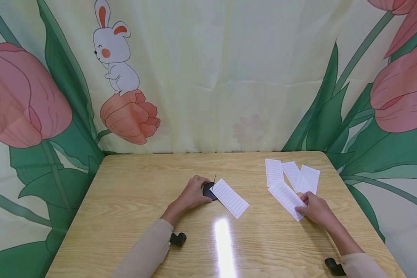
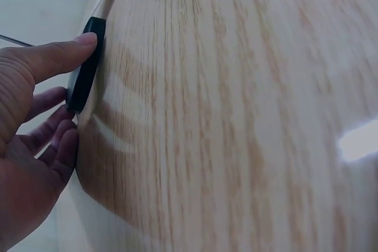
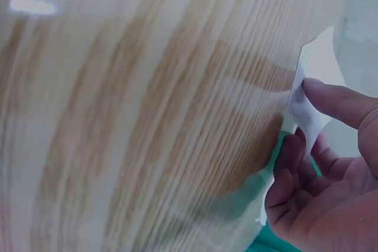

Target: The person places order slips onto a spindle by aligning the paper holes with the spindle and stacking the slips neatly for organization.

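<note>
My left hand holds the round black base of a receipt spike, with the thumb and fingers at opposite sides of its rim. From the base a thin metal spike stands upright. One lined paper slip has its corner over the base, right at the spike, and slants out to the right. In the right wrist view, the thumb and fingers of my right hand pinch a white paper slip. That slip lies slantwise in the head view, its far end by the other slips.
Three more paper slips lie at the back right of the wooden table: a lined one, a middle one and a right one. Behind the table hangs a curtain printed with tulips and a rabbit.
</note>
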Demonstrator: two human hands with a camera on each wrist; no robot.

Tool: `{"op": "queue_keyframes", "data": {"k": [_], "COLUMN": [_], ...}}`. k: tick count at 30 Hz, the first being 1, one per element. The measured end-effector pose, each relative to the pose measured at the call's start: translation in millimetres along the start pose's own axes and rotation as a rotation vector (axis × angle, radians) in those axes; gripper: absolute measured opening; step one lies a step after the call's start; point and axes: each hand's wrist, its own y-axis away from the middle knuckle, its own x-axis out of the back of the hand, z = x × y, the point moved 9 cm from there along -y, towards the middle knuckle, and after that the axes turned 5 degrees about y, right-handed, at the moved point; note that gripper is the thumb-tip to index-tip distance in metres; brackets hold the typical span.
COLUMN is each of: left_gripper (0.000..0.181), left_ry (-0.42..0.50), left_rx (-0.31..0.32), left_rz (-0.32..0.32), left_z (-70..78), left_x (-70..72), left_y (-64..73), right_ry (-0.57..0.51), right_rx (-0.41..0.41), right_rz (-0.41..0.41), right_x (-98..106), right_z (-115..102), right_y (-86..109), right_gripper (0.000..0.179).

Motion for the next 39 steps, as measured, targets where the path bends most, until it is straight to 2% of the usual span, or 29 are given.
{"op": "queue_keyframes", "data": {"k": [13,20,26,31,39], "left_gripper": [0.067,0.069,0.074,0.075,0.073], "left_ry": [0.002,0.011,0.043,0.055,0.075], "left_rx": [0.002,0.01,0.022,-0.02,-0.059], "left_rz": [0.009,0.007,0.001,-0.01,0.017], "left_z": [-1.6,-2.9,-0.7,8.1,28.9], "left_x": [-2.5,-3.6,1.0,6.9,24.3], "left_y": [0.4,0.2,0.1,1.3,3.9], "right_ry": [0.013,-0.02,-0.03,-0.036,-0.063], "right_rx": [0.031,0.054,0.081,0.093,0.122], "right_rz": [0.019,0.027,0.044,0.069,0.09], "right_x": [1.1,11.5,23.0,33.2,49.8], "right_z": [0.0,-0.4,-3.4,-8.5,-25.8], "right_y": [2.3,2.6,1.4,2.6,5.2], "right_gripper": [0.026,0.025,0.025,0.027,0.03]}}
